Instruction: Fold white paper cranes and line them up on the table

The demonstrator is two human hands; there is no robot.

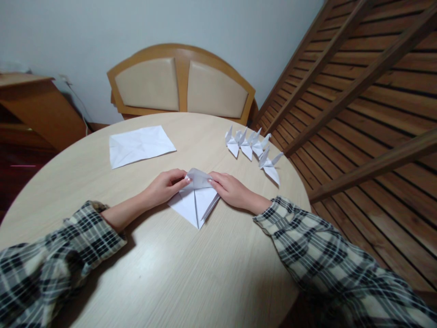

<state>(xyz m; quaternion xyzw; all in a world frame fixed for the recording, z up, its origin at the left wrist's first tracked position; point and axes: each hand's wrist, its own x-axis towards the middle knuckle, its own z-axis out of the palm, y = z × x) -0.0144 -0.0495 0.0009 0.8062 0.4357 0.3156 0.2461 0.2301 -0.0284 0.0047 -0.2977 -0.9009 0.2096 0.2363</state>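
Observation:
A partly folded sheet of white origami paper [196,202] lies at the middle of the table, one point toward me. Its far end is bent up and over, with a crease running down the centre. On the left edge of that flap, my left hand [167,184] pinches the paper between thumb and fingers. Opposite it, my right hand [229,187] grips the right edge the same way, thumb on top. The fingers beneath the paper are partly hidden.
Several folded white paper cranes [271,166] stand near the right rim of the round wooden table [153,273]. A creased white sheet [141,145] lies at the far left. Beyond the table is a padded bed headboard [182,82]; a slatted wooden panel [368,100] rises on the right.

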